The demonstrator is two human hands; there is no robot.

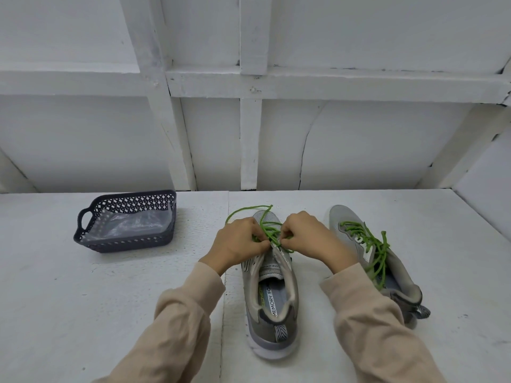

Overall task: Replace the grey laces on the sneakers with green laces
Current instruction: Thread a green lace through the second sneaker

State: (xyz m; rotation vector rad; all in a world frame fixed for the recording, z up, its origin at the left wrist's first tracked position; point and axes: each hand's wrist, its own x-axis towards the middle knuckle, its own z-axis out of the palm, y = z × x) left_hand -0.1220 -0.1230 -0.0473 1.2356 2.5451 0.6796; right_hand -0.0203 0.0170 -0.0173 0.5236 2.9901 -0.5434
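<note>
A grey sneaker (272, 302) lies in the middle of the white table, heel toward me, with a green lace (269, 230) partly threaded over its upper eyelets. My left hand (239, 243) pinches the lace at the left side of the tongue. My right hand (309, 236) pinches the lace at the right side. A loop of that lace arcs past the toe. The second grey sneaker (398, 283) lies to the right, laced in green (376, 250), its loose ends trailing into the opening. No grey laces are visible.
A dark perforated plastic basket (91, 239) holding clear plastic wrap stands at the back left of the table. A white panelled wall rises right behind the table's far edge.
</note>
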